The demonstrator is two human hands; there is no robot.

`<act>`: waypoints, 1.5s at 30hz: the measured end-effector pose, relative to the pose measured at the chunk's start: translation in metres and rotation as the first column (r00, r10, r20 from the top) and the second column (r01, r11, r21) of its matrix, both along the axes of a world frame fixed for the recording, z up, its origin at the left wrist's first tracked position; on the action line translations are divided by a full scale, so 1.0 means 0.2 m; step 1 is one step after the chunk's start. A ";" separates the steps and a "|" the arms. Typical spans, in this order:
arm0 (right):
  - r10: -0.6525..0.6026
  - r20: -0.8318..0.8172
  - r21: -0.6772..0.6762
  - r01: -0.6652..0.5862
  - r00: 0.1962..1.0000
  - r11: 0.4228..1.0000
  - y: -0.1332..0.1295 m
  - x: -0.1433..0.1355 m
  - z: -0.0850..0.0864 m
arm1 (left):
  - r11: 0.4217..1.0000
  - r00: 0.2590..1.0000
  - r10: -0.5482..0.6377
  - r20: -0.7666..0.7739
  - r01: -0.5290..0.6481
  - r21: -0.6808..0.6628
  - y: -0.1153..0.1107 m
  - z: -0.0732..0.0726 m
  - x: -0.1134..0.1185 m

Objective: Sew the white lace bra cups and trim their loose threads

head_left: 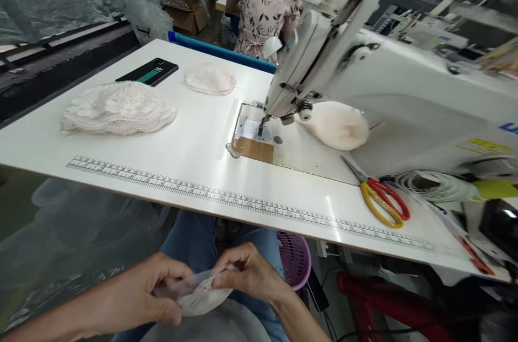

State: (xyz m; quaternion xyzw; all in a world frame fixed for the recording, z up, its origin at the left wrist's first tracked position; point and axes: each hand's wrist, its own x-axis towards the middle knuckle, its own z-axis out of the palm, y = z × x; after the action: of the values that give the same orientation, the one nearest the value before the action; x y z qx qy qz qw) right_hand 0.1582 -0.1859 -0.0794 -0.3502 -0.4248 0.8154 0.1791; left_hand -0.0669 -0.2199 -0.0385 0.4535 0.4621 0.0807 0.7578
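Over the lap, below the table's front edge, my left hand (156, 291) grips the left end of a small white lace-edged fabric cup (206, 297). The fingers of my right hand (246, 272) pinch the cup's upper right edge. A sheer strip runs along its top between the hands. On the white table (194, 153) lie a stack of white lace pieces (119, 107) at the left and a smaller pale pile (210, 79) behind it. A beige pad (338, 125) rests under the arm of the white sewing machine (324, 61).
Scissors with yellow and red handles (382, 202) lie at the table's right. A black phone (149, 71) is at the back left. A purple basket (294, 261) stands below the table. Beyond it, a person in a floral top (265, 2) faces away.
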 end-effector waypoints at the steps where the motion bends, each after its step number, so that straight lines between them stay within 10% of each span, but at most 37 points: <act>1: 0.004 0.007 0.009 -0.004 1.000 1.000 0.00 0.00 0.01 | 0.999 0.999 0.035 0.007 -0.035 -0.002 0.00 -0.03 0.01; 45: 0.084 0.125 0.128 -0.100 0.989 0.987 0.00 0.00 0.12 | 0.991 0.992 0.127 -0.014 -0.126 0.041 -0.05 -0.14 -0.04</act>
State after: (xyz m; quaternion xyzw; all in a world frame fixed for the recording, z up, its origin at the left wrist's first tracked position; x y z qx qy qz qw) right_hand 0.1581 -0.1859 -0.0553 -0.3655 -0.5040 0.7702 0.1388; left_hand -0.0742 -0.2294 -0.0671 0.4390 0.4945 0.1342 0.7380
